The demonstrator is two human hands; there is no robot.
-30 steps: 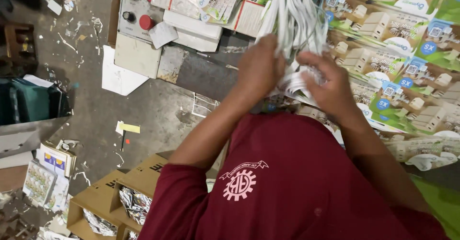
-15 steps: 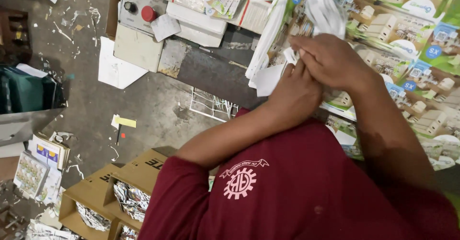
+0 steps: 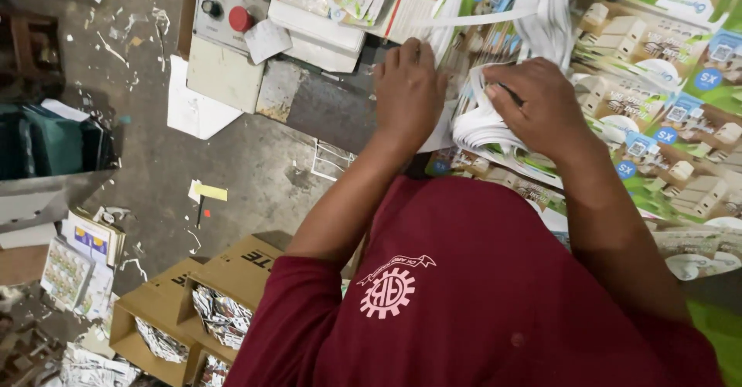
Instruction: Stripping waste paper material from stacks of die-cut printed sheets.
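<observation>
My left hand point(image 3: 408, 93) lies palm down on the left edge of a stack of printed sheets point(image 3: 495, 55), fingers pointing away from me. My right hand point(image 3: 539, 103) grips a curled bundle of white-backed sheets point(image 3: 481, 128) from that stack, fingers closed over the folded edges. The sheets show green and blue product pictures. They rest on a wide pile of the same printed sheets point(image 3: 665, 93) that covers the work surface to the right. My maroon shirt fills the lower middle of the view.
A grey control box point(image 3: 224, 39) with a red button point(image 3: 240, 19) stands at the table's left end. Open cardboard boxes point(image 3: 185, 310) with paper scraps sit on the floor at lower left. Stacks of printed cards point(image 3: 77, 263) and litter lie on the concrete floor.
The raised bundle of sheets has come down onto the stack. My left hand has moved off the bundle and now lies flat on the stack's edge; my right hand still grips the curled sheets.
</observation>
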